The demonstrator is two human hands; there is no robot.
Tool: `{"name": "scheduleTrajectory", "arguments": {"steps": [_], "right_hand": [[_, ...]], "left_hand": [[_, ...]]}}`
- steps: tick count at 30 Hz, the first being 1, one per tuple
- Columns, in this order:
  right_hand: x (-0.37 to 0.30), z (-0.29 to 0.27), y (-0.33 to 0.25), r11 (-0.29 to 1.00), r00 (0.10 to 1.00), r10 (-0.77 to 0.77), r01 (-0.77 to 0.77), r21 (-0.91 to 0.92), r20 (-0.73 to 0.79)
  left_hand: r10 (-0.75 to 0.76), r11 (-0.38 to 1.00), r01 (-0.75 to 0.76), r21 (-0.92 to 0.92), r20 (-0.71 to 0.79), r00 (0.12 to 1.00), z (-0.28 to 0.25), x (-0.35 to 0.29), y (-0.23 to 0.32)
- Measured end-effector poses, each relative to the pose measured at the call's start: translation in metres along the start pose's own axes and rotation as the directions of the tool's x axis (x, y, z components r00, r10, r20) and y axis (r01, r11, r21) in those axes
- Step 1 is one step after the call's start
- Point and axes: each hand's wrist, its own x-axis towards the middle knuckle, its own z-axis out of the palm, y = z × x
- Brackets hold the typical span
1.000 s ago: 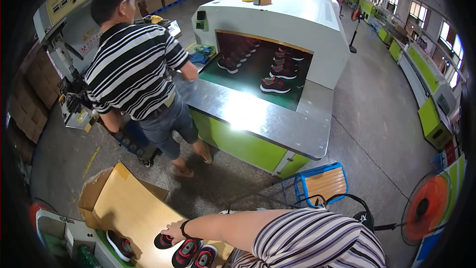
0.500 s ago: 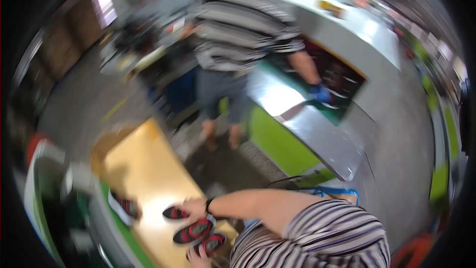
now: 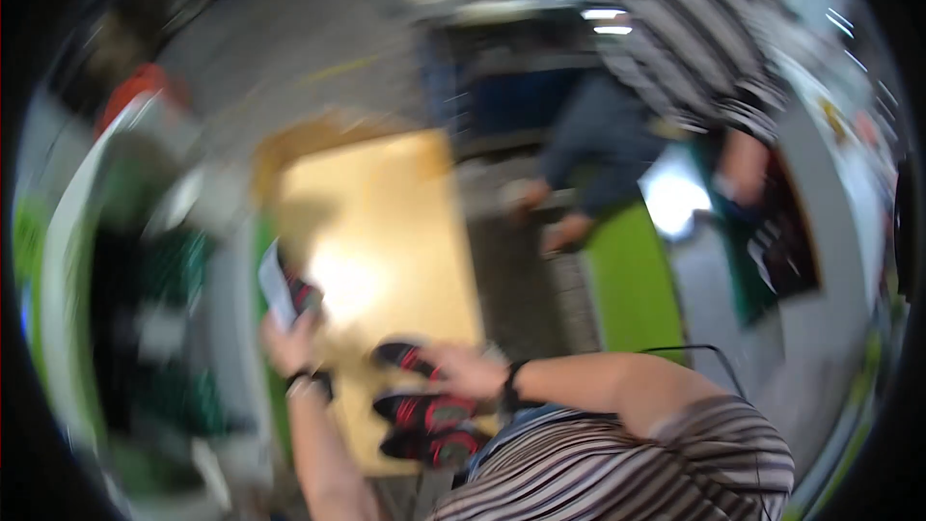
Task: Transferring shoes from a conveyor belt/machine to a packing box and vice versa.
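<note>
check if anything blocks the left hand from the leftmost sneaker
Nothing visible does: the left hand is at the leftmost sneaker, apparently touching it, though blurred. The right hand and other sneakers are off to the right.

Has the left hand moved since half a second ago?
Yes: against the tan board, the left hand went from the nearest shoe, forward and leftward, to the left-edge shoe.
</note>
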Motion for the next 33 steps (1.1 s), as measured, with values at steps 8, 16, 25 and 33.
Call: {"name": "scheduleTrajectory", "arguments": {"steps": [8,16,25,33], "right_hand": [[-0.009,0.028,0.012,0.95,0.993,-0.09,0.062,-0.305,-0.077],[0.002,0.035,0.032,0.998,0.999,-0.035,0.035,-0.042,0.013],[-0.001,0.047,0.033,0.998,0.988,0.059,-0.056,0.026,-0.143],[-0.019,0.043,0.023,0.985,0.942,0.168,-0.169,0.022,-0.29]], "left_hand": [[-0.384,0.897,0.334,0.289,0.139,0.913,-0.026,0.073,-0.087],[-0.486,0.874,0.479,0.085,0.151,0.861,-0.033,-0.049,-0.067],[-0.451,0.753,0.535,-0.384,0.291,0.844,-0.071,-0.178,-0.054],[-0.188,0.549,0.357,-0.756,0.305,0.934,-0.112,-0.22,-0.013]]}}
